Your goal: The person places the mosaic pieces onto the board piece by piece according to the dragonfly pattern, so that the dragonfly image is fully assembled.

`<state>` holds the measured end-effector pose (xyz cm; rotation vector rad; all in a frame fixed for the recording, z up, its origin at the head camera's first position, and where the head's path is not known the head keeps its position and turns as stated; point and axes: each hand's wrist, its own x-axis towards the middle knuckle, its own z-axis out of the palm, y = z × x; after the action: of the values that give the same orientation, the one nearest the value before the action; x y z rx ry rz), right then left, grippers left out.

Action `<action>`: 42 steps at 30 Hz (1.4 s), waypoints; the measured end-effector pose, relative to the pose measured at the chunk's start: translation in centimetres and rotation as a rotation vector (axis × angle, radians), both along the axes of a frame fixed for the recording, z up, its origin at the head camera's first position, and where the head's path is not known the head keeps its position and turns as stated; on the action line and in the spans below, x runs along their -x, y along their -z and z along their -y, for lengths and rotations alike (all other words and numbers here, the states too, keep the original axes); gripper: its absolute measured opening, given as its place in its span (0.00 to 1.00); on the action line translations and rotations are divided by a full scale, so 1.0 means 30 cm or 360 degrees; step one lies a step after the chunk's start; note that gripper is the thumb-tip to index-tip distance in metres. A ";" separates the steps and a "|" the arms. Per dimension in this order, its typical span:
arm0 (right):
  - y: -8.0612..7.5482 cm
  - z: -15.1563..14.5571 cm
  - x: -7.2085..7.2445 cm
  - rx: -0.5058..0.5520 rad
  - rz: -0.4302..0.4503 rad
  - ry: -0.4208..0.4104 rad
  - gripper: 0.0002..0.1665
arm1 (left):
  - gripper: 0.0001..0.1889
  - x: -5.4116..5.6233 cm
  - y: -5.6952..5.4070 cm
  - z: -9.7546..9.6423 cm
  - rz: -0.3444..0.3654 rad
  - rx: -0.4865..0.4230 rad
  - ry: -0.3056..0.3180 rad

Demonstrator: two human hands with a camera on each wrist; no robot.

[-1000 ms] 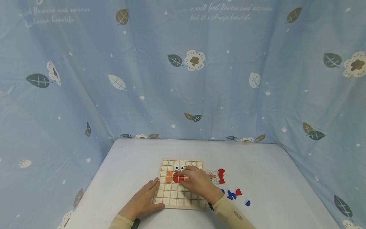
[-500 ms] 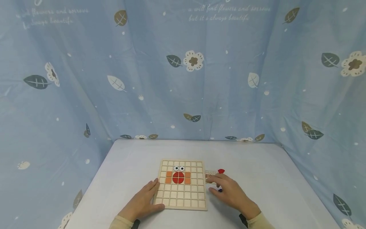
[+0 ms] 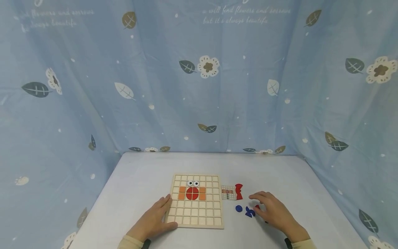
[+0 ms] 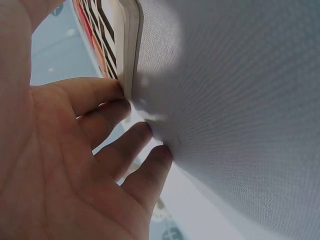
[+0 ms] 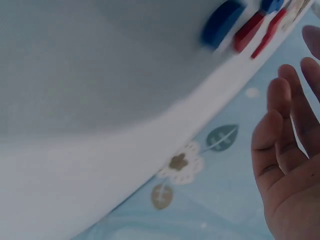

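Note:
My left hand [image 3: 153,219] rests against the left side of a wooden grid board [image 3: 194,220], thumb at its near corner. In the left wrist view, fingertips touch the board's edge [image 4: 131,50]. Set in the grid are two eye tiles [image 3: 193,183], a red circle made of quarter pieces [image 3: 189,196] and orange squares [image 3: 181,193] on both sides. To the right, my right hand [image 3: 275,212] hovers over loose pieces with fingers apart, holding nothing. A red piece [image 3: 257,206] and blue pieces [image 3: 249,212] lie by its fingertips. The right wrist view shows a blue piece [image 5: 220,25] below.
A small printed grid card [image 3: 228,197] lies just right of the board. Red curved pieces [image 3: 238,189] stand in a column at the card's right edge, and a round blue shape [image 3: 238,208] lies nearer. A patterned blue curtain [image 3: 205,97] encloses the white table [image 3: 149,166].
My right hand has left the board, where orange squares now show right of the red circle, and has moved right over the loose pieces. My left hand stays at the board's edge.

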<state>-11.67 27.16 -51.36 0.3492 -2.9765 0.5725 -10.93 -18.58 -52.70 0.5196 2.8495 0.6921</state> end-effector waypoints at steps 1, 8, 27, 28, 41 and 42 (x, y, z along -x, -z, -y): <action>0.004 -0.012 0.000 -0.0016 0.0016 0.0015 0.26 | 0.55 -0.001 0.000 0.000 -0.0002 0.0002 0.0001; 0.031 -0.061 0.000 -0.0079 0.0091 0.0059 0.24 | 0.54 -0.005 -0.011 -0.002 -0.0008 0.0011 0.0005; 0.043 -0.056 0.006 -0.0125 0.0143 -0.0020 0.17 | 0.55 -0.007 0.000 -0.002 -0.0029 -0.0003 0.0012; 0.042 -0.054 0.008 -0.0126 0.0150 -0.0012 0.17 | 0.55 -0.007 0.001 -0.001 -0.0032 -0.0003 0.0012; 0.036 -0.053 0.025 -0.0165 0.0246 0.0077 0.13 | 0.55 -0.006 0.007 0.004 -0.0034 -0.0001 0.0014; 0.035 -0.054 0.026 -0.0164 0.0247 0.0077 0.13 | 0.55 -0.005 0.007 0.004 -0.0032 0.0000 0.0014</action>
<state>-12.44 28.77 -52.42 0.2507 -3.1620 0.4629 -10.77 -18.68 -52.92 0.5422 2.8640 0.6896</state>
